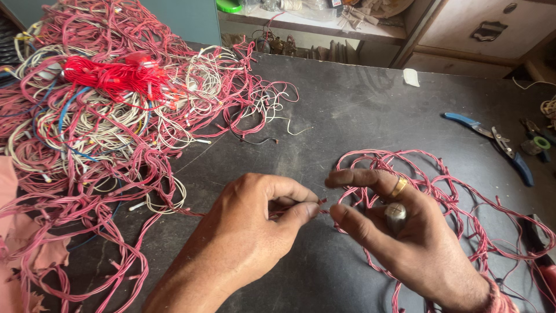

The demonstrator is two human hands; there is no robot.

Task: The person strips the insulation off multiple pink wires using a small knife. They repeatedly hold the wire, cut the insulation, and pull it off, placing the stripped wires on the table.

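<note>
Head view: looks down on a dark bench (359,110) strewn with wire; both hands meet at lower centre of the frame
Left hand (255,226): thumb and forefinger pinched together on the end of a thin pink twisted wire (315,207); grip closed on it
Right hand (399,232): fingers spread and slightly curled, thumb tip just beside the wire end; grip apart, not visibly clamped on anything; rings on two fingers
Wire position: the held end sits between the two hands, right at the left fingertips and just left of the right thumb
Long axis: the short held stretch runs roughly left to right across the frame, pointing from the left grip toward the right hand
Nearer hand: the left already has it; the right is a touch away, approaching from the right
Loose coil (463,203): pink wire in open loops on the bench behind and under the right hand, spreading to the right edge
Tangled heap (104,116): red, pink, white and blue wires filling the upper left, well apart from the grip
Cutters (498,145): blue-handled, upper right, well apart from both hands
Open room: bare bench above the hands at centre; bare bench below the hands too
</note>
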